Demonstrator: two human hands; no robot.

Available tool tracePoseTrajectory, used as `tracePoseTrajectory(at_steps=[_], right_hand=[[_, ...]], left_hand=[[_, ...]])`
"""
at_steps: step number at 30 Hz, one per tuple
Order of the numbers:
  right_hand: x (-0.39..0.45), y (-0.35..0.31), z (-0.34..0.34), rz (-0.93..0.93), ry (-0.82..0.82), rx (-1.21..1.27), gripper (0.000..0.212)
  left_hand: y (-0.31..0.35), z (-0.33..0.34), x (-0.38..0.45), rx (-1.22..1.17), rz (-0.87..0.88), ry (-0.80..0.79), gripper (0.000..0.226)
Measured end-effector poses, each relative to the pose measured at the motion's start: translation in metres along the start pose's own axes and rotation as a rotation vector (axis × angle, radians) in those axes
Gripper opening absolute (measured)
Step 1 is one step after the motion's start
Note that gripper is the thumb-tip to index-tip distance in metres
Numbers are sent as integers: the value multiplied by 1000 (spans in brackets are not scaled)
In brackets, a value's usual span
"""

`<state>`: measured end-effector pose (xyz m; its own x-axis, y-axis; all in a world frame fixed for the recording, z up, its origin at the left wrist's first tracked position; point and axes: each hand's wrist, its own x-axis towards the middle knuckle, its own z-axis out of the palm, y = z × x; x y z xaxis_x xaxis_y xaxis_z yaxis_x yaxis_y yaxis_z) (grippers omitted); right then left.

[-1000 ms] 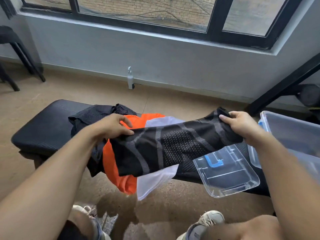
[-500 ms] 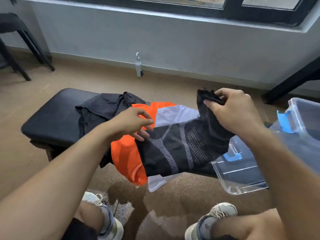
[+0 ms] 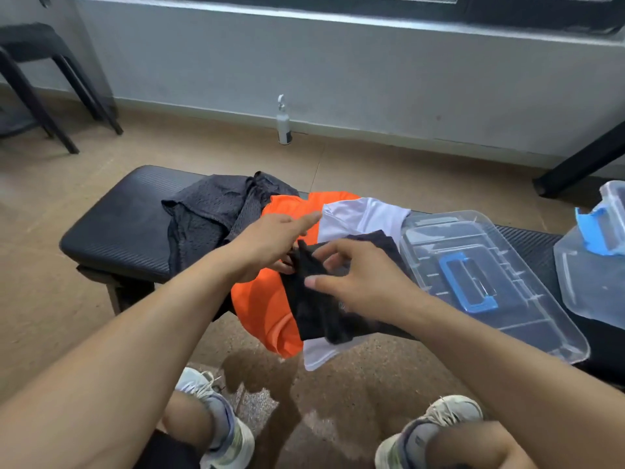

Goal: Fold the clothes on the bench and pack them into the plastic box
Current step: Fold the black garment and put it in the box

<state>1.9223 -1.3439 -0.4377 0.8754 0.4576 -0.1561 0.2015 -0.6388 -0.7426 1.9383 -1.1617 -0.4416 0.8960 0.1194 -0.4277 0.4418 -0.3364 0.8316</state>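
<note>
A black patterned garment (image 3: 314, 319) lies folded over on top of an orange garment (image 3: 263, 313) and a white garment (image 3: 362, 216) on the black bench (image 3: 115, 228). My left hand (image 3: 270, 243) has its lower fingers curled on the garment's left edge, while the index finger points out straight. My right hand (image 3: 362, 282) holds the folded-over end against that same edge, fingers and thumb curled on the cloth. A dark mesh garment (image 3: 209, 214) lies crumpled further left on the bench. The clear plastic box (image 3: 592, 292) with blue latches stands at the right end.
The clear lid (image 3: 527, 319) with a blue handle lies on the bench between the clothes and the box, overhanging the front edge. A white bottle (image 3: 283, 125) stands by the wall, black stools (image 3: 50, 82) at far left. My shoes rest on the floor below.
My right hand has carried the garment's right end leftward and down to meet my left hand, folding it in half. The garment now lies lower on the pile.
</note>
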Motion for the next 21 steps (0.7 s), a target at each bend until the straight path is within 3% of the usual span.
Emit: tracePoseTrajectory(at_steps=[3,6,9,13,21], right_hand=[[0,7,-5,14,-118,38,36],[8,23,-31,53,50,-228,30],[17,42,-58,232,149,-421,39],[21,59,-73,377,63,-432,63],[27,63,-65,418,-43,-440,59]], left_hand=[[-11,-4,3,149,95,67,36],[-14,-7,4,267,147,46,46],[-14,-5,3,426,191,16,54],[-18,-3,7,531,239,89,47],[-20,4,12,620,254,101,47]])
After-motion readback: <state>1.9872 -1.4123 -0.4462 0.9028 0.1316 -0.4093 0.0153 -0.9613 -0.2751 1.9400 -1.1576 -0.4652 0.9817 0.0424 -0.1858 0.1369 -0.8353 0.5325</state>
